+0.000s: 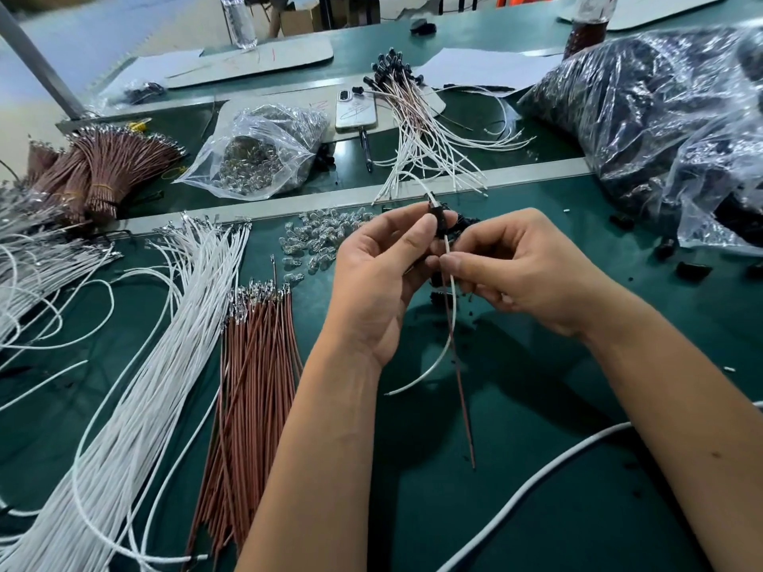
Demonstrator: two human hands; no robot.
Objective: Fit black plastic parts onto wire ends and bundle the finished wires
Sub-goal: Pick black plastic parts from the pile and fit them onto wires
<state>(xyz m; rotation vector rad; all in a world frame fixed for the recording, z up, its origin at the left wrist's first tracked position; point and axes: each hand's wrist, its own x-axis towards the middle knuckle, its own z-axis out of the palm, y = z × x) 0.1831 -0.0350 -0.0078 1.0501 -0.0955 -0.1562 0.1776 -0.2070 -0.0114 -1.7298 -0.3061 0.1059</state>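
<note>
While the left hand pinches a black part between thumb and fingertips, the right hand pinches a white wire just below it, fingers curled round the strand. This wire runs up into the part; its free end curves down to the left above the green table. Beside it a brown wire hangs from the same grip, nearly straight, its tip low over the table. Behind the hands lie clear bulbs in a loose heap and a few black pieces. Left of the forearms, brown wires with metal ends lie in a long sheaf, and next to them a larger sheaf of white wires. Beyond a grey rail sit a clear bag of bulbs, a phone, a fan of finished wires with black caps, and tied brown bundles at far left. At right a big plastic sack holds dark parts.
</note>
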